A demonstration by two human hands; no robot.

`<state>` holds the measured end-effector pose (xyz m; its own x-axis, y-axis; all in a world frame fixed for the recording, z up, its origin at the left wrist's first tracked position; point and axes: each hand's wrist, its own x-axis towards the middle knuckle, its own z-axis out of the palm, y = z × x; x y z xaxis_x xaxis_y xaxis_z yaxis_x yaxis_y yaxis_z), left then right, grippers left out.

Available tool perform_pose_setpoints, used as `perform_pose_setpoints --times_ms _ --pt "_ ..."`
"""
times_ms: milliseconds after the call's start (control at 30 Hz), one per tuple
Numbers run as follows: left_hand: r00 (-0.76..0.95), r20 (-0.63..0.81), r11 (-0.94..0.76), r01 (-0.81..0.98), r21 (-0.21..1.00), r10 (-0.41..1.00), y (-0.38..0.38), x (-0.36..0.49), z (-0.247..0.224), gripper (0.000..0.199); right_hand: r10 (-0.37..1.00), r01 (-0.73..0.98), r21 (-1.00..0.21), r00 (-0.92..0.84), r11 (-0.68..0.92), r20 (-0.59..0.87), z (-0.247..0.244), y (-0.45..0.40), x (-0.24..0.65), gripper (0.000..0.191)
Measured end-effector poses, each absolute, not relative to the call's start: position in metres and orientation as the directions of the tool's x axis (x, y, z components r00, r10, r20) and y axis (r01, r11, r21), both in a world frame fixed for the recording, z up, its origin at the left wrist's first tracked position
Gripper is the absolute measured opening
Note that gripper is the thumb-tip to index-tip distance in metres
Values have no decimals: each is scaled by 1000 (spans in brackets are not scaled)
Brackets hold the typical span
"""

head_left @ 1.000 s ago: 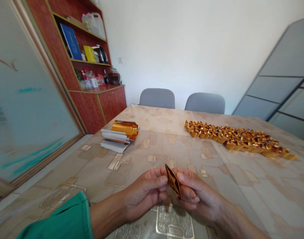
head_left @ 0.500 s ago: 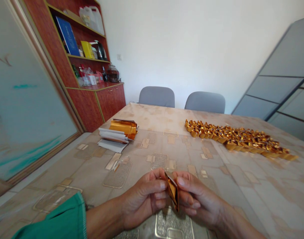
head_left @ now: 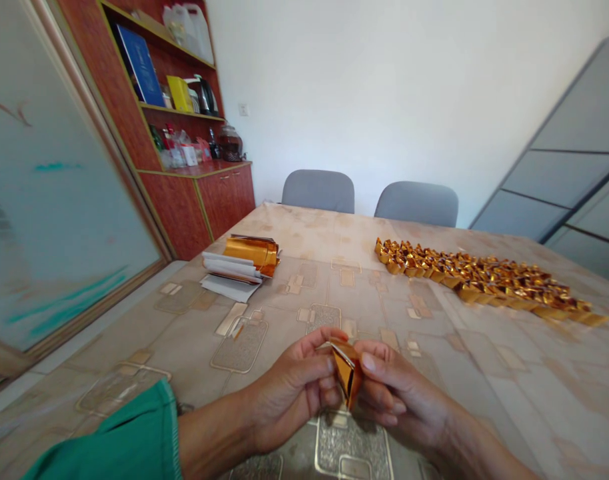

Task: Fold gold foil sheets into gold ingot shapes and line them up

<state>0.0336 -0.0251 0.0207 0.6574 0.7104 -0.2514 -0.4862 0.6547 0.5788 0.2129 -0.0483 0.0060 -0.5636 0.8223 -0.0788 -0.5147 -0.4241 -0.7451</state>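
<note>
Our left hand (head_left: 290, 392) and right hand (head_left: 402, 393) both pinch a folded gold foil piece (head_left: 346, 371), mid-fold. Its loose edges call for firmer creasing

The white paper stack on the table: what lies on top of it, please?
Curled gold foil sheets lie on the white papers; the part beneath the foil is hidden.

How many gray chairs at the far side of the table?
2. One gray chair stands behind the far edge of the patterned table; the other gray chair stands just to its right. Only their backs show. Others could sit out of view.
</note>
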Motion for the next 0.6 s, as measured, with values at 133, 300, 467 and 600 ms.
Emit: perform_pose_setpoints --times_ms 133,300,467,600 --pt "629 -231 621 -515 591 742 -23 34 20 36 865 -557 -716 -483 -422 -134 11 -47 211 23" --pt "612 -215 593 -521 614 761 -23 33 19 35 846 -539 -714 -514 -447 -143 12 -46 209 22" --pt "615 -182 547 -479 687 767 -23 32 22 46 846 -529 -727 -516 -438 -134 11 -47 208 21" --pt "602 -190 514 -428 743 775 -23 32 21 46 846 -529 -730 -518 -432 -126 8 -47 208 21"
